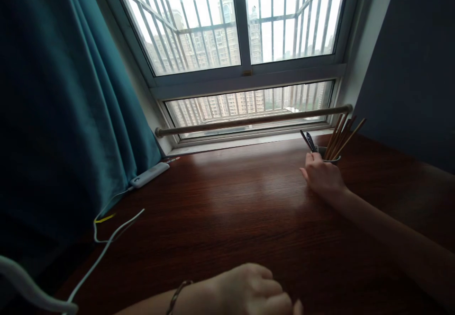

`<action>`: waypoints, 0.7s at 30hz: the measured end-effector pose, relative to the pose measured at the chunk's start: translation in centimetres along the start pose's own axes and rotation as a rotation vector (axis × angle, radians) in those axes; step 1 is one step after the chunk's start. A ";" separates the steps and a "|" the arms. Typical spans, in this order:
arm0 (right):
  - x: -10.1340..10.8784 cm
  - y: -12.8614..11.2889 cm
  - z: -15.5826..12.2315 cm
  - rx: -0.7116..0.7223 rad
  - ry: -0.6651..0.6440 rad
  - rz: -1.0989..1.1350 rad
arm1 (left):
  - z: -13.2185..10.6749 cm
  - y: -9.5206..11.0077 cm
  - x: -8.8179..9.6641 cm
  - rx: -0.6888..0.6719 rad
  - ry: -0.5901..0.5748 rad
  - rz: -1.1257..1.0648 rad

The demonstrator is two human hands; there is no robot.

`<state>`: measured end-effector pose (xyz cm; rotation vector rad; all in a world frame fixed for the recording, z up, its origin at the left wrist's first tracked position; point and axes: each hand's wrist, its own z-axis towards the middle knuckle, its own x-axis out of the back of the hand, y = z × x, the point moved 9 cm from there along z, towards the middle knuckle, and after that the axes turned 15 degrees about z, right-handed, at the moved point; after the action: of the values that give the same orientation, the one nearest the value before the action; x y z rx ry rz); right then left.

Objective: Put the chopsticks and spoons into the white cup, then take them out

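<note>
A cup (331, 160) stands toward the far right of the brown wooden table. Several wooden chopsticks (337, 137) lean out of it to the right, and dark-handled utensils (310, 140) tilt up at its left side. My right hand (323, 175) is closed on the cup's near left side and covers much of it; where the utensils' lower ends sit is hidden. Low in the middle, my left hand (256, 290), a bracelet (177, 297) on its wrist, is curled with the knuckles up. Nothing shows in it, though the frame's lower edge cuts it off.
A white power strip (150, 175) lies by the blue-green curtain (103, 116) at the left. White cables (106, 247) and a yellow strip (105, 219) lie on the table's left side. A rail (256, 121) crosses the barred window behind the table.
</note>
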<state>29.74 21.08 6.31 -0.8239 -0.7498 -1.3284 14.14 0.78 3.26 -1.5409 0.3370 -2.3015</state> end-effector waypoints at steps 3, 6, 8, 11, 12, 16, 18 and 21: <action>-1.5 2.6 1.0 -0.104 -0.024 -0.067 | 0.7 -2.1 -0.3 0.047 0.076 0.093; -2.4 3.9 1.4 -0.147 -0.020 -0.066 | 0.5 -3.6 -1.6 0.121 0.039 0.119; -2.8 4.4 1.7 -0.161 -0.024 -0.058 | 0.1 -4.5 -2.7 0.174 0.012 0.098; -3.0 4.9 2.0 -0.172 -0.029 -0.044 | -0.5 -6.0 -4.1 0.270 -0.009 0.068; -3.1 5.0 2.1 -0.172 -0.029 -0.038 | -0.6 -6.6 -4.6 0.306 -0.018 0.053; -3.2 5.0 2.0 -0.146 -0.034 -0.006 | -1.3 -9.2 -6.2 0.476 -0.042 -0.034; -3.1 4.5 1.7 -0.117 -0.033 0.013 | -1.8 -10.7 -7.0 0.577 -0.034 -0.082; -2.4 2.7 1.1 -0.037 -0.029 0.054 | -2.8 -13.3 -8.1 0.755 0.015 -0.143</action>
<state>32.14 23.43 4.62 -0.8885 -0.7229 -1.2876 12.33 16.30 0.47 -1.1709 -0.5971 -2.1524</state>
